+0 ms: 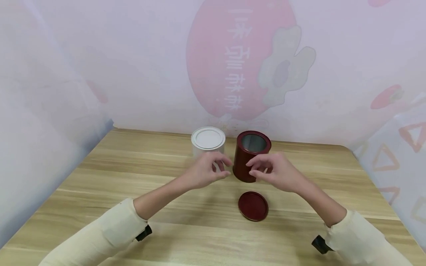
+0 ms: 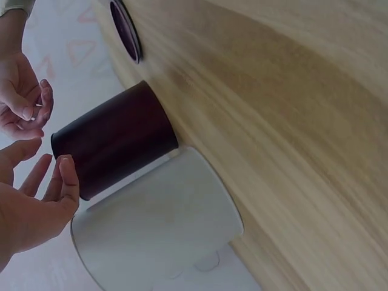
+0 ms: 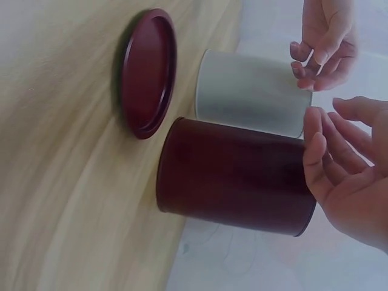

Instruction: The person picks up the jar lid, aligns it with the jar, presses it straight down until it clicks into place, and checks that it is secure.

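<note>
Left hand (image 1: 203, 170): fingers loosely curled, apart — holding nothing, before the white tin (image 1: 208, 142).
Right hand (image 1: 273, 171): fingers apart, empty — beside the open red tin (image 1: 250, 155).
Red lid (image 1: 253, 205): flat, nearer the table's (image 1: 100, 177) front edge.

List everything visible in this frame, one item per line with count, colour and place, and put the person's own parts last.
open tin: 1, dark red, upright mid-table, lid off, between the two hands
loose lid: 1, dark red, flat on the table in front of the open tin
closed tin: 1, white, lid on, just left of the open tin
table: 1, light wood grain, under everything
backdrop: 1, pale sheet with pink and grey prints, behind and beside the table
sleeves: 2, cream, on both forearms
wrist cameras: 2, black, at the cuffs
left hand: 1, fingers loosely curled, near the white tin, holding nothing
right hand: 1, fingers loosely curled, by the open tin's rim, no grip on it
</note>
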